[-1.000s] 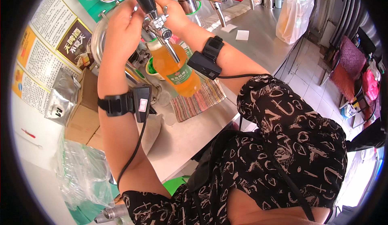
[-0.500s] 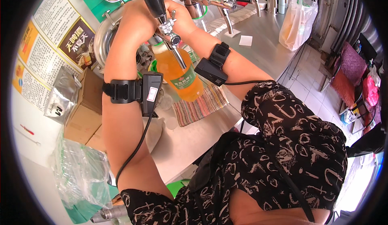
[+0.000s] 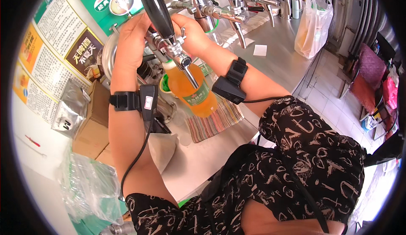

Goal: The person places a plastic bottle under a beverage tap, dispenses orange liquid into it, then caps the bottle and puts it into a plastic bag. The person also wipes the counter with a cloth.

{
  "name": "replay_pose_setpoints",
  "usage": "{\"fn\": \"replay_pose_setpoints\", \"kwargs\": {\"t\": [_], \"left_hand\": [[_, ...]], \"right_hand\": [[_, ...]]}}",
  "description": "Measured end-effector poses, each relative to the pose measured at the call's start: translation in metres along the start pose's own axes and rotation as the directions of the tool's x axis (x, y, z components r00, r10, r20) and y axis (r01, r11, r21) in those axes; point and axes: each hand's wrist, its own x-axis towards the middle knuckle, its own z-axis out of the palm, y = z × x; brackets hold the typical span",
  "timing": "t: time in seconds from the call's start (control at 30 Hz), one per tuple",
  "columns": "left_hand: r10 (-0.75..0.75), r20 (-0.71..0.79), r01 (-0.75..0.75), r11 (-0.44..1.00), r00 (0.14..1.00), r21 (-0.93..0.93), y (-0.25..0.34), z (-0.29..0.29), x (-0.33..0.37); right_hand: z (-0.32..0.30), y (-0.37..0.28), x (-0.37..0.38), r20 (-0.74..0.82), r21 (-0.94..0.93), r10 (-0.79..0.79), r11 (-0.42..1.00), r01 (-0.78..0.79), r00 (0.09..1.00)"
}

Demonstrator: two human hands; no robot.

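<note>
A large clear bottle [image 3: 179, 85] of amber drink, with a green label and pale foam at its neck, is slightly tilted below the beer taps. In front of its neck stands a chrome tap [image 3: 186, 61] with a long black handle [image 3: 156, 9]. My left hand [image 3: 134, 36] reaches behind that tap from the left, fingers bent towards it. From the right, my right hand [image 3: 189, 32] curls in beside the tap body. The tap hides the fingertips of both hands and whatever lies between them. Under the bottle is a striped cloth [image 3: 215, 121].
More chrome taps [image 3: 237, 13] line the steel counter [image 3: 279, 45] to the right. A white plastic bag [image 3: 313, 28] stands at the counter's far right end. Left of my arm are cardboard boxes [image 3: 91, 127] and clear plastic wrapping [image 3: 91, 184]. A green container [image 3: 165, 83] stands beside the bottle.
My left hand has drawn left and its wrist has turned, away from the tap. My right hand stays by the tap. The whole view has shifted slightly, moving the bottle lower in the picture.
</note>
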Motion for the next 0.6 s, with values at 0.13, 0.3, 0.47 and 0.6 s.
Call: {"fn": "replay_pose_setpoints", "kwargs": {"t": [0.13,0.3,0.47,0.6], "left_hand": [[0.080,0.015,-0.080,0.996,0.997,-0.031,-0.016,-0.008,0.002],[0.029,0.017,-0.028,0.999,0.999,-0.015,-0.014,-0.008,-0.002],[0.156,-0.087,-0.151,0.986,0.984,0.066,-0.004,0.003,-0.014],[0.403,-0.259,-0.360,0.911,0.878,0.199,-0.009,0.009,-0.057]], "right_hand": [[-0.004,-0.010,0.000,0.004,-0.145,-0.025,0.989,0.026,1.000],[-0.004,-0.019,0.001,0.026,-0.206,0.063,0.977,-0.056,0.998],[-0.005,-0.021,0.000,0.020,-0.203,0.047,0.978,-0.042,0.999],[-0.006,-0.011,0.000,0.015,-0.174,0.023,0.985,-0.020,1.000]]}}
